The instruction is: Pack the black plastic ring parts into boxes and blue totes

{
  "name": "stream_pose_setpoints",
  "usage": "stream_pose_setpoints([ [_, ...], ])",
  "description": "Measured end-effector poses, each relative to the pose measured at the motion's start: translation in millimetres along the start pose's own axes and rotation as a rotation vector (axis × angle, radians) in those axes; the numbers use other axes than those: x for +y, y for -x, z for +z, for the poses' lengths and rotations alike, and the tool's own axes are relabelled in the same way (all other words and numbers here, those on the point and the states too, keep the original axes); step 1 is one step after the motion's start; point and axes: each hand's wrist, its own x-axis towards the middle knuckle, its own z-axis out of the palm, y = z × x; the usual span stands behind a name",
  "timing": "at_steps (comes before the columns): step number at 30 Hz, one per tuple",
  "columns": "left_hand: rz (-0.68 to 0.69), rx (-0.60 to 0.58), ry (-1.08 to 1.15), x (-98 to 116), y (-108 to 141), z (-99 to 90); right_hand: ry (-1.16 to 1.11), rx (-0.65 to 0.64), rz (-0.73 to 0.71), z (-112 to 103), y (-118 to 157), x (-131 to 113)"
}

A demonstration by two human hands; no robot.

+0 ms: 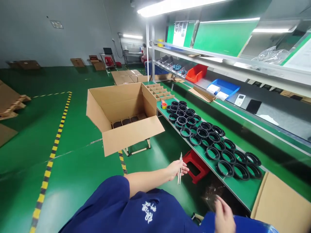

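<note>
My left hand (175, 169) is out in front of my body, closed around a slim, pale utility knife (179, 173) whose pointed blade is directed upward. Lower right, my right hand (224, 216) is pinched on a crinkled piece of see-through plastic film (213, 195), partly blurred against the dark space under the bench. Many black plastic rings (203, 132) lie in rows, some stacked, on the green bench (252, 195) to the right. An open cardboard box (126, 137) stands left of the bench, with dark round items (126, 121) between dividers inside.
A red stool (196, 166) sits under the bench edge. Cardboard dividers (160, 93) and tape rolls (164, 105) lie at the bench's far end. A cardboard sheet (282, 202) stands at the near right. Shelves hold a red bin (196, 73) and a blue bin (225, 88).
</note>
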Motion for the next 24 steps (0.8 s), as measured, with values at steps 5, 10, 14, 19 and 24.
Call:
stream_pose_setpoints([
  [5, 0.221, 0.031, -0.048, 21.4, 26.4, -85.5, -0.375, -0.783, 0.229, 185.7, 63.1, -78.0],
  [10, 0.272, 0.028, -0.125, 38.1, 47.0, -192.1, -0.394, -0.970, 0.257, 299.6, 120.9, -135.0],
  [14, 0.230, -0.019, -0.086, 50.6, 40.4, -239.7, -0.385, -1.091, 0.271, 334.7, 120.9, -139.2],
  [19, 0.127, -0.077, -0.075, 37.1, 47.1, -252.2, -0.442, -1.111, 0.339, 352.7, 122.6, -123.4],
  [24, 0.117, -0.025, -0.019, 28.9, 27.2, -236.8, -0.478, -1.022, 0.361, 355.5, 72.9, -112.3],
])
